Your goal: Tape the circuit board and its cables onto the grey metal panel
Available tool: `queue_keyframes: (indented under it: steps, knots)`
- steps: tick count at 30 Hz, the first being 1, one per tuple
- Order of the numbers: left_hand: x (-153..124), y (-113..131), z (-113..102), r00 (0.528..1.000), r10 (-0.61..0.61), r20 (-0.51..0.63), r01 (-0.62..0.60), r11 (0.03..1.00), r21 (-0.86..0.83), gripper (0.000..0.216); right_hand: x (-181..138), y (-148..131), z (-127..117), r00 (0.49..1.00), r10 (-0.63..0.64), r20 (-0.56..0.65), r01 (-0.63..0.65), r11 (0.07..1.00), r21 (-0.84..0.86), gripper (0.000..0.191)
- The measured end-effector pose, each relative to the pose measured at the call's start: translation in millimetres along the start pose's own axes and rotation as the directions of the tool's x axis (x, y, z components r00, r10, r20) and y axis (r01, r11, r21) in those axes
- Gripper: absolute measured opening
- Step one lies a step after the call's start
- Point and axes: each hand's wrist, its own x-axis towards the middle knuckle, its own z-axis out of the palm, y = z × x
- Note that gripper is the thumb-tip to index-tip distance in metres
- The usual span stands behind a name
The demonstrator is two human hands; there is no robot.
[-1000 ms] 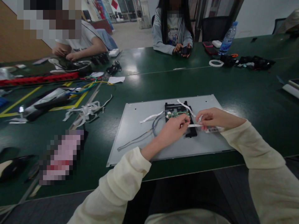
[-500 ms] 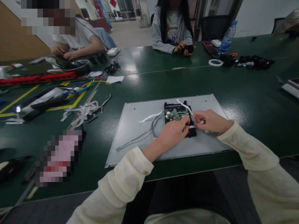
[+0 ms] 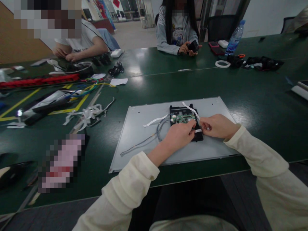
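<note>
Across the black bracket, white strip between my left hand and right hand, whether pinched I cannot tell

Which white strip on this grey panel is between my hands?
The lowest strip, at the lower right of the black bracket; the left strip and upper strip lie higher in view.

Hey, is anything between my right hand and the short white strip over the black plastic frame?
Nothing visible: your right hand is at the right end of the short white strip, by the edge of the black plastic frame. Your left hand is at the other end; exact contact is unclear.
</note>
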Motion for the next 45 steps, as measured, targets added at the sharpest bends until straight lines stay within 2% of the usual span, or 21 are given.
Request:
queue_keyframes:
  steps: [6, 17, 19, 21, 23, 25, 28, 32, 36, 45]
  knots:
    - [0, -1, -4, 1.0, 0.007, 0.02, -0.009, 0.996, 0.093, 0.025, -1, -2, -4, 1.0, -0.022, -0.011, 0.022, 0.999, -0.034, 0.006]
    - [-5, 0, -14, 0.997, 0.028, 0.068, -0.039, 0.985, 0.168, 0.029, -7, 15, -5, 0.998, 0.062, 0.013, -0.062, 0.997, -0.039, 0.005]
    - [-6, 1, -15, 0.996, 0.035, 0.079, -0.048, 0.985, 0.164, 0.029, -7, 18, -4, 0.994, 0.101, -0.046, -0.101, 0.995, -0.011, 0.004]
    - [-7, 1, -16, 0.995, 0.041, 0.09, -0.055, 0.985, 0.162, 0.028, -5, 22, -4, 0.974, 0.164, -0.157, -0.156, 0.986, 0.059, 0.004]
    - [-8, 1, -16, 0.994, 0.054, 0.098, -0.07, 0.984, 0.162, 0.028, 0, 27, -4, 0.927, 0.247, -0.281, -0.204, 0.964, 0.171, 0.005]
    - [-8, 1, -16, 0.992, 0.073, 0.1, -0.089, 0.982, 0.164, 0.028, 8, 30, -6, 0.889, 0.313, -0.335, -0.224, 0.934, 0.28, 0.009]
    - [-8, 0, -15, 0.99, 0.102, 0.094, -0.118, 0.977, 0.176, 0.029, 25, 32, -9, 0.901, 0.329, -0.282, -0.228, 0.913, 0.338, 0.013]
    - [-8, -2, -13, 0.988, 0.118, 0.095, -0.134, 0.973, 0.187, 0.027, 50, 29, -8, 0.934, 0.277, -0.225, -0.206, 0.933, 0.293, 0.015]
    - [-8, -2, -14, 0.987, 0.122, 0.104, -0.138, 0.975, 0.174, 0.024, 62, 25, 5, 0.924, 0.293, -0.245, -0.225, 0.936, 0.27, 0.022]
    - [-9, -2, -16, 0.983, 0.153, 0.1, -0.168, 0.97, 0.177, 0.024, 59, 28, 26, 0.894, 0.302, -0.33, -0.195, 0.927, 0.321, 0.028]
